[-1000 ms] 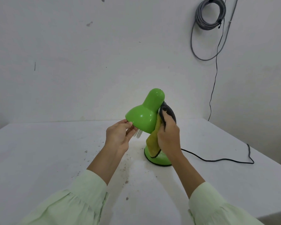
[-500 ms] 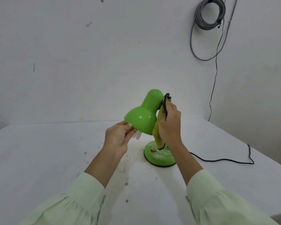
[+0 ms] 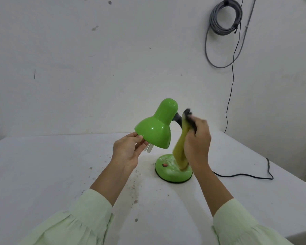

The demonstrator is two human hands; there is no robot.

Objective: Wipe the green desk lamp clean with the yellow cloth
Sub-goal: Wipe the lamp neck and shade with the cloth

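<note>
white table (image 3: 42, 174): dirt specks (image 3: 133, 187) lie on it, left of and in front of the green desk lamp (image 3: 162, 137), which stands upright on it.

left sleeve (image 3: 74, 225): pale green, low and well left of the lamp.

left hand (image 3: 129, 151): left of the lamp. thumb and fingertips pinch the lower left rim of the shade (image 3: 152, 129).

bulb (image 3: 149, 149): white, poking out below the shade's rim, just beside the left fingers.

base (image 3: 171, 175): round, green with a dark edge and whitish smears on top. a red switch (image 3: 164, 164) sits on its left part.

neck (image 3: 177, 118): dark, leaves the top of the shade on the lamp's right side and goes into the cloth.

yellow cloth (image 3: 179, 151): wrapped round the neck and hanging down the lamp's right side, with its lower end touching the top of the base (the upper end shows a dark patch, too blurred to make out).

right hand (image 3: 198, 142): on the lamp's right side, curled round the cloth and the neck inside it. it is motion-blurred, so single fingers cannot be told.

right sleeve (image 3: 240, 225): pale green, low and right of the lamp.

black cord (image 3: 245, 176): lies on the table, running from the base off to the lamp's right.

grey cable (image 3: 224, 16): coiled, hanging on the wall (image 3: 95, 68), high above and right of the lamp.
</note>
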